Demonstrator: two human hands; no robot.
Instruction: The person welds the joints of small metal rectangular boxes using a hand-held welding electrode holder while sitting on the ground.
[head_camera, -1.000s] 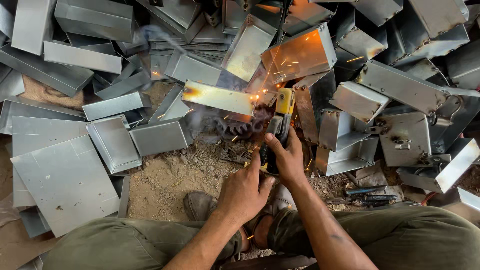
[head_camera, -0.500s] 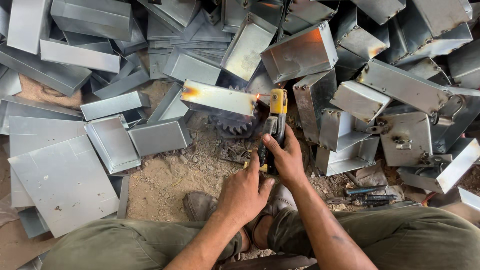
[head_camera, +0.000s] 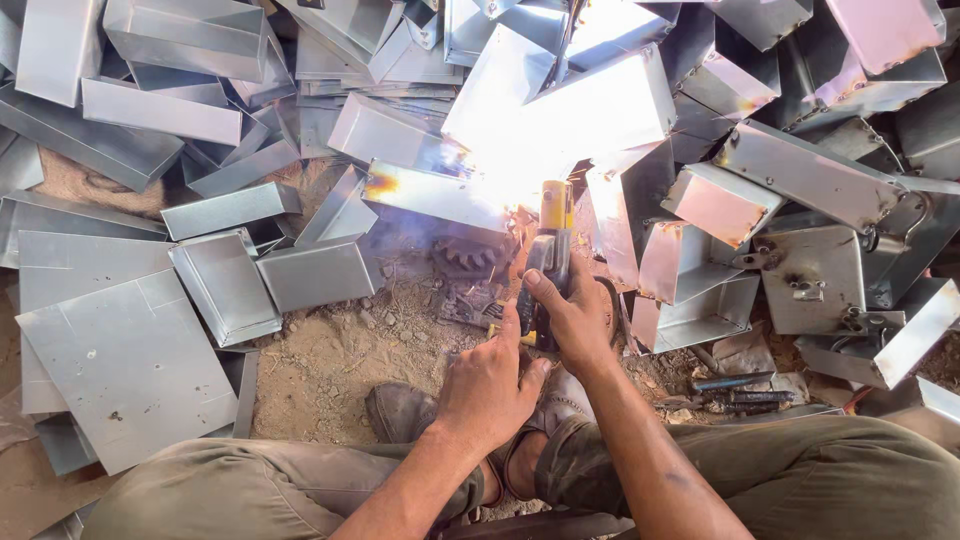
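My right hand (head_camera: 573, 318) grips a yellow and black welding electrode holder (head_camera: 548, 248) that points away from me. A bright white arc glare (head_camera: 520, 165) burns at its tip, on the edge of a long sheet-metal tray (head_camera: 432, 196) with a scorch mark at its left end. My left hand (head_camera: 490, 385) is closed around the holder's lower end, just below the right hand. A dark toothed gear (head_camera: 468, 256) lies on the sandy ground under the tray. Smoke drifts around it.
Several folded sheet-metal trays and boxes (head_camera: 225, 285) are heaped all around. Flat metal sheets (head_camera: 120, 360) lie at the left. My knees and worn shoe (head_camera: 400, 410) are at the bottom. Small dark tools (head_camera: 735, 390) lie at the right, by hinged plates (head_camera: 810, 280).
The arc has flared from a small orange spark to a wide white glare that lights the trays behind. Both hands stay on the holder, almost unmoved.
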